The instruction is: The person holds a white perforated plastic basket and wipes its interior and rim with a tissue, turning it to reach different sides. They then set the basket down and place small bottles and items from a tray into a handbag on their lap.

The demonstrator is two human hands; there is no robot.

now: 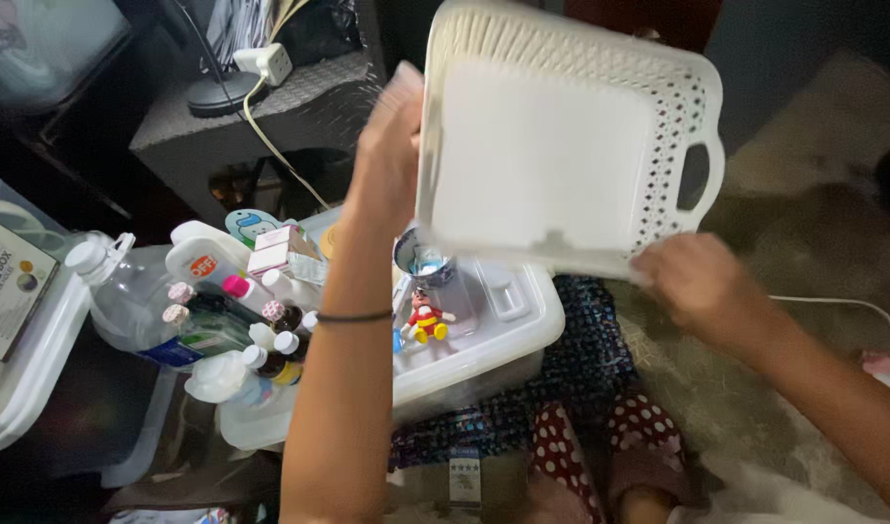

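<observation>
Place: a home, most likely a living room or bedroom floor.
Floor: carpet (814,243) with a patterned cloth (591,359) laid on it.
Storage: clear plastic bin (484,364) packed with small bottles (270,335) and a toy figure (426,317).
Furnishing: dark side stand (299,112) carrying a lamp base (217,94) and plug adapter (265,63).

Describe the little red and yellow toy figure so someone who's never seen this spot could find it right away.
Start at the clear plastic bin under the raised white basket. On its lid, right of the cluster of bottles, stands a small figurine. It is the only red and yellow toy there.
</observation>
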